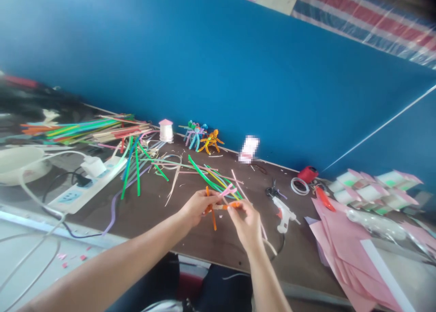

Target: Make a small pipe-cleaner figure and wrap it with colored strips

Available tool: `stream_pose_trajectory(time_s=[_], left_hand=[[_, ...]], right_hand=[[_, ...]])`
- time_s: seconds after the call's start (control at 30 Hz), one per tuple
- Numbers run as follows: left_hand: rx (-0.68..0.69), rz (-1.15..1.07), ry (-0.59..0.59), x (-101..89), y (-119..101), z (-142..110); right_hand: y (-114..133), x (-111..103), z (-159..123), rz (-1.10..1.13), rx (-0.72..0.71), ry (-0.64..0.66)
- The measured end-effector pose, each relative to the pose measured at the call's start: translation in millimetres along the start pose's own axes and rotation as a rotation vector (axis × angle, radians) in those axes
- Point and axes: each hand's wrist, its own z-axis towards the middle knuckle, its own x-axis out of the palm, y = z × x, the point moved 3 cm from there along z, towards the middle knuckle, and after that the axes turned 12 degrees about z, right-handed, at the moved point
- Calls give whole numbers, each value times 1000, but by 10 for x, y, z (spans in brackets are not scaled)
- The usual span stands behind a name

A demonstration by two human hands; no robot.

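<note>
And here, just above the front of the bench [160, 228], an orange piece [214, 220] is being held out between two hands. Very light, by the look of it; soft and bendy rather than stiff, so little force should be needed. Its slim strips could be kinked or pulled out of line if squeezed hard, while slipping seems a small risk. The best hold is probably offered close to the pale section [220, 207] in the middle, with the thin ends left free.

Now the hands! One side is pinched by the left hand [197, 206], its fingers curled in and an orange strip jutting above and below them. The far end is gripped by the right hand [248, 223], between thumb and fingertips, its back partly turned up. Both forearms are angled inward from the near edge, wrists raised clear of the surface. A pink strip [229, 190] is seen right by the fingertips; whether it is gripped too cannot be told.
</note>
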Motion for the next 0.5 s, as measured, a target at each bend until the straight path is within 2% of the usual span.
stream_pose_trajectory(time_s=[0.17,0.23,0.37,0.5], left_hand=[[-40,4,31,-10,30,4],[-21,44,27,-5,21,-14],[60,96,33,35,2,-51],[77,70,104,58,13,-54]], right_hand=[[-212,9,12,22,241,65],[-230,1,20,-12,221,68],[-179,54,14,-121,77,132],[-212,103,-10,-204,72,135]])
